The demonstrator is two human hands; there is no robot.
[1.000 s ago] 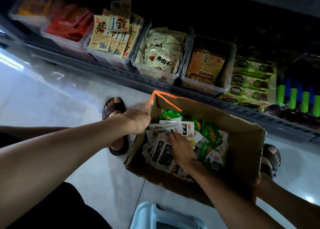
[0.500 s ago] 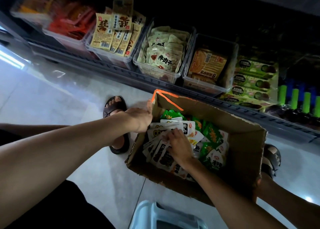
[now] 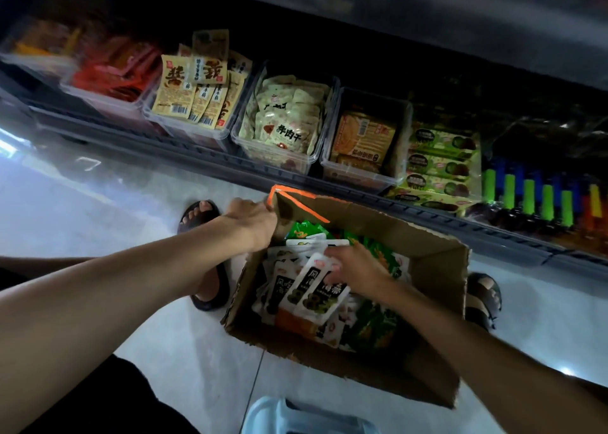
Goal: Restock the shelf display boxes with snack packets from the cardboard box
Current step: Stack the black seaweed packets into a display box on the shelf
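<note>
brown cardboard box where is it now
Head view, centre-right: the brown cardboard box sits on the pale tiled floor, just before the shelf's clear plastic bin of orange biscuit packets.

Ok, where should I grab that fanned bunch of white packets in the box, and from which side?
Take the white packets by their upper ends, from above on the right, where the right hand grips them. They lean fanned with tops free and lower ends wedged among other packets, so lifting upward looks easiest. The left hand holds the cardboard box corner.
</note>
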